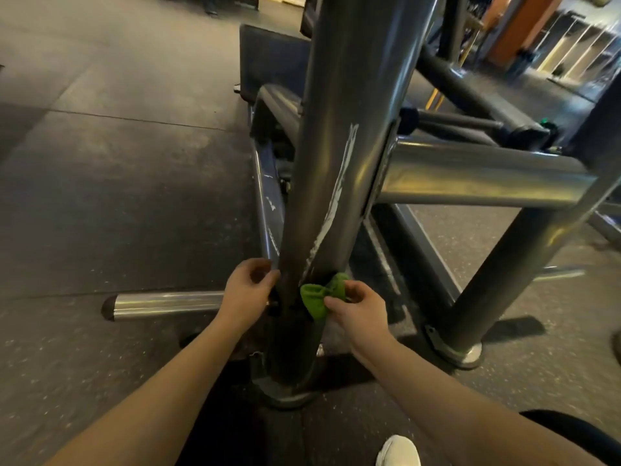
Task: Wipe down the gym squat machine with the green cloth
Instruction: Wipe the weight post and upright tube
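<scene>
Cloth (318,296), bunched, was pinched by the right hand (357,312) at the post (336,163), lower centre; the hold of the left hand (249,291) could not be told. With so small a wad, patches might be missed.

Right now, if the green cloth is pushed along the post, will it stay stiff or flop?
The green cloth looks floppy: it bunches in folds where the right hand pinches it. Probably light, since a pinch alone holds it. Pushed, it may crumple.

The left hand (248,290) reaches forward with curled fingers, its grip unclear. On the right, the right hand (361,314) pinches the green cloth (316,299) between thumb and fingers.
</scene>
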A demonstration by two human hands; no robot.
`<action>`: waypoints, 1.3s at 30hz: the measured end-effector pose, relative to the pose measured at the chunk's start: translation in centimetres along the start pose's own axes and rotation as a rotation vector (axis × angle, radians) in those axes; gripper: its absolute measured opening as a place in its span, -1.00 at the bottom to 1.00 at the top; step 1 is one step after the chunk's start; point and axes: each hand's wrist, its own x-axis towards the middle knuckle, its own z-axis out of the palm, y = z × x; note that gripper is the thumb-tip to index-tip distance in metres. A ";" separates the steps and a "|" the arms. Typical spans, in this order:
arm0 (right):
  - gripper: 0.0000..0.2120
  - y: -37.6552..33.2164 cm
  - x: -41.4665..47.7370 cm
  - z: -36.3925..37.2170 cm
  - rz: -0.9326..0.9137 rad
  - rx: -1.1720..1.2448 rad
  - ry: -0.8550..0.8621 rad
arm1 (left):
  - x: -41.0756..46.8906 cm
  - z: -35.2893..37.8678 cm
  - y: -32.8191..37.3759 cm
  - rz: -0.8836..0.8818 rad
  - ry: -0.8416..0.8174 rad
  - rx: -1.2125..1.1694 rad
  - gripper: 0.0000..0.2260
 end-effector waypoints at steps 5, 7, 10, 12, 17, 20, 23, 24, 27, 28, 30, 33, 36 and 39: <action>-0.72 -4.0 -1.1 -2.2 -0.037 0.069 -0.260 | -2.7 -0.6 5.1 0.160 -0.153 -0.035 -0.91; -0.70 -5.1 -1.5 -2.5 -0.074 0.094 -0.354 | -3.5 -0.5 6.4 0.195 -0.252 -0.013 -0.88; -0.67 -5.9 -1.8 -2.7 -0.130 0.081 -0.417 | -4.2 -0.3 7.5 0.214 -0.337 -0.045 -0.79; -0.61 -6.4 -1.9 -2.7 -0.150 0.053 -0.440 | -4.3 -0.3 7.8 0.225 -0.358 -0.084 -0.75; -0.63 -8.4 -2.2 -3.1 -0.184 -0.042 -0.367 | -4.1 -0.4 8.9 0.249 -0.230 -0.066 -0.88; -0.77 -9.9 -2.1 -3.4 -0.228 -0.081 -0.366 | -3.1 -0.9 10.2 0.277 -0.172 -0.032 -0.90; -0.73 -11.6 -1.9 -3.3 -0.382 -0.307 -0.352 | -2.3 -1.2 11.8 0.375 -0.135 0.156 -0.89; -0.72 -12.1 -1.8 -3.1 -0.432 -0.362 -0.327 | -2.0 -1.2 12.3 0.427 -0.085 0.244 -0.88; -0.75 -13.9 -1.4 -2.6 -0.543 -0.411 -0.286 | -2.0 -1.4 14.4 0.497 0.037 0.366 -0.84; -0.76 -14.5 -1.1 -2.5 -0.574 -0.412 -0.275 | -1.9 -1.5 14.9 0.493 0.049 0.359 -0.86; -0.78 -15.8 -0.5 -2.4 -0.643 -0.419 -0.248 | -1.8 -1.6 15.9 0.503 0.088 0.313 -0.87; -0.81 -17.8 0.1 -2.5 -0.748 -0.415 -0.119 | -1.0 -1.7 17.9 0.571 0.192 0.205 -0.85; -0.80 -20.8 1.5 -2.9 -0.881 -0.327 0.194 | 0.1 -1.6 20.9 0.631 0.238 0.152 -0.84; -0.64 -24.6 3.0 -3.1 -0.824 -0.238 0.209 | 1.8 -0.9 23.8 0.718 0.338 0.169 -0.75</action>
